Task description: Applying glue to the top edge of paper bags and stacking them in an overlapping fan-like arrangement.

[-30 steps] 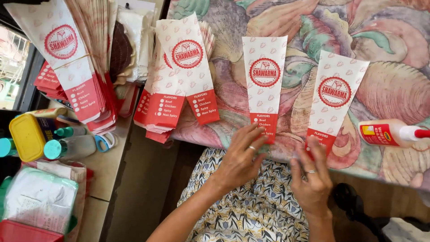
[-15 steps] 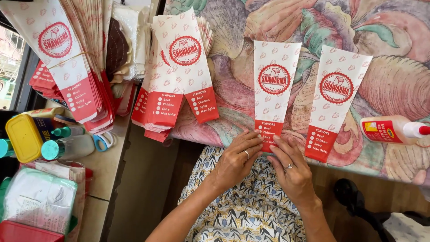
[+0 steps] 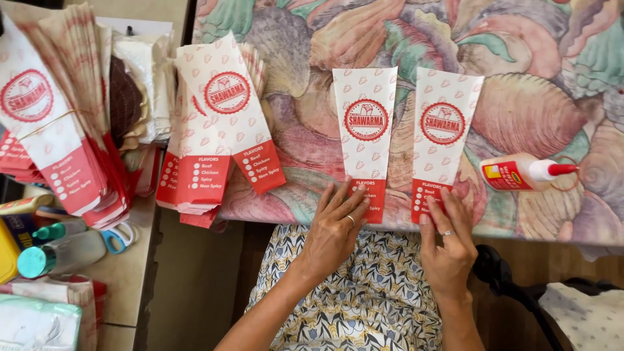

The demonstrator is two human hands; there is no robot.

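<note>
Two white-and-red paper cone sleeves lie side by side on the patterned tablecloth (image 3: 533, 110). My left hand (image 3: 335, 227) rests flat with its fingers on the red bottom end of the left sleeve (image 3: 365, 130). My right hand (image 3: 448, 237) presses its fingers on the red bottom end of the right sleeve (image 3: 445, 130). Both hands wear a ring. Neither hand grips anything; the fingers are spread on the paper near the table's front edge.
A glue bottle (image 3: 520, 173) with a red cap lies right of the sleeves. A stack of the same sleeves (image 3: 218, 130) sits at the left edge, with a bigger bundle (image 3: 52, 123) further left. Scissors (image 3: 120, 237) and bottles (image 3: 58, 253) lie on a side surface.
The two sleeves have been drawn closer together and straightened. Both hands moved onto the sleeves' red bottom ends and flattened there.
</note>
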